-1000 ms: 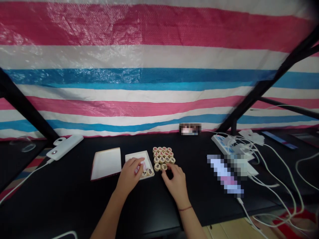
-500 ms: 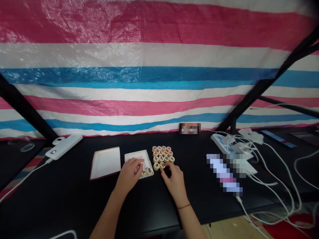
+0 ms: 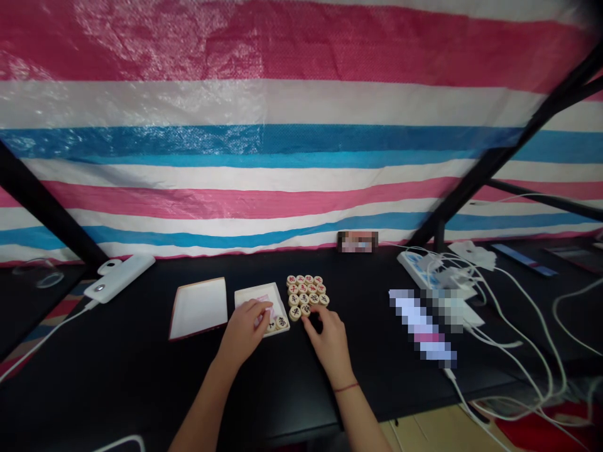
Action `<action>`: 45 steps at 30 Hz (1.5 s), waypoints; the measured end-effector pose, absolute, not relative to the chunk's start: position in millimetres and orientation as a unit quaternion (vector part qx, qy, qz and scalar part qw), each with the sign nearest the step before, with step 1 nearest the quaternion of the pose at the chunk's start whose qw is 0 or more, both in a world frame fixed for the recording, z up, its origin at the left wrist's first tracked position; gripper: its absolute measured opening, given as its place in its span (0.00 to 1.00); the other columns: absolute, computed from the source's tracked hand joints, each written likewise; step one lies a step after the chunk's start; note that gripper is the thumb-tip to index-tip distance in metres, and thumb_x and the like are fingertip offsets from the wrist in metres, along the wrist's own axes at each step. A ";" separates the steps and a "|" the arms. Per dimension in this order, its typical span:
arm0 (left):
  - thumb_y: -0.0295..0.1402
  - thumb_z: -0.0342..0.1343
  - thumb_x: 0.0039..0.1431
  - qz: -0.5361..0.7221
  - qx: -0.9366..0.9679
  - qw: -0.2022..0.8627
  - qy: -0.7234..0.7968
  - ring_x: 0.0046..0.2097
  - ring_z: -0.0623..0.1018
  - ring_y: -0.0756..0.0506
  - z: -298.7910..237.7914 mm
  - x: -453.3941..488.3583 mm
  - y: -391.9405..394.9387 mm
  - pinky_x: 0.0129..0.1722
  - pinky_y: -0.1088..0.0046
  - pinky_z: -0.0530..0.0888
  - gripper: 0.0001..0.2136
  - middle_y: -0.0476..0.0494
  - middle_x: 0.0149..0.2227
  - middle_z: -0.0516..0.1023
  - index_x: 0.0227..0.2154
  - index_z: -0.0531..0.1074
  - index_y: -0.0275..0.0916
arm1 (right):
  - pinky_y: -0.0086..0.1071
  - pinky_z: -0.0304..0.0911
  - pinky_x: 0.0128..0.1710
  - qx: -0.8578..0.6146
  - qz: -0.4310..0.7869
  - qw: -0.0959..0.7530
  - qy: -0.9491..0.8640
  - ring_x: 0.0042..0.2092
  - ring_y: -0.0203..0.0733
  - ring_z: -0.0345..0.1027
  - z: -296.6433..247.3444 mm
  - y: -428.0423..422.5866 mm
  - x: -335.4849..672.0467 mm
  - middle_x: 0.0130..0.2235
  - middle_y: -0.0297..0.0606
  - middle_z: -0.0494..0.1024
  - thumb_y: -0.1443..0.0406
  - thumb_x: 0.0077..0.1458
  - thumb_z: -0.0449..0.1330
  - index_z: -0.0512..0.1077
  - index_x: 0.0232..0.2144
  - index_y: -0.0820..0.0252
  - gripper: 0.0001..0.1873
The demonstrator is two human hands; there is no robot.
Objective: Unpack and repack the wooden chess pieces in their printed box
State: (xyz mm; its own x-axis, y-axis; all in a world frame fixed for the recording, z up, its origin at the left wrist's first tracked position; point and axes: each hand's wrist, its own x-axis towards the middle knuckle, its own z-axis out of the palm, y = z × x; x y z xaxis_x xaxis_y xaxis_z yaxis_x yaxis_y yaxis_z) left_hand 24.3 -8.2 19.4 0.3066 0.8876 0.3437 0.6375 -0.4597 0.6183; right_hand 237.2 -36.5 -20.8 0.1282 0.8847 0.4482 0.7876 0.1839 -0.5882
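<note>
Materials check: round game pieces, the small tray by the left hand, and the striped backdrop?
Round game pieces: look like pale wood, smooth discs with red and black inked characters. Small tray: likely white card or thin plastic, matte, low thin rim; cannot tell which. Striped backdrop: woven plastic tarp, glossy, with crinkles and a fine weave glinting.

The round pale wooden game discs [image 3: 307,292] clustered on the black counter [image 3: 117,370] each bear one character on top, some in red and some in black, but all are too small to make out. The same goes for the discs in the shallow white box tray [image 3: 249,296]. Nothing else carries legible writing.
</note>
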 end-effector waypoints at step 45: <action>0.35 0.52 0.60 0.217 0.797 0.180 0.533 0.42 0.76 0.44 26.8 32.8 -17.3 0.45 0.62 0.65 0.07 0.46 0.40 0.78 0.39 0.73 0.43 | 0.26 0.58 0.27 -0.570 0.129 0.332 -0.741 0.25 0.34 0.64 0.1 -49.4 201.0 0.23 0.26 0.66 0.63 0.53 0.57 0.68 0.45 0.59 0.16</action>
State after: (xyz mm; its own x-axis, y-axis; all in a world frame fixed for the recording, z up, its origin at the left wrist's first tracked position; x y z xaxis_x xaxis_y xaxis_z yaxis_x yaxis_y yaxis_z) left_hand 32.8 -17.3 26.8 0.3366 0.9288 0.1547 0.7724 -0.3664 0.5187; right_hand 201.0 -49.4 0.1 -0.1301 0.9293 0.3456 0.7579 0.3180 -0.5696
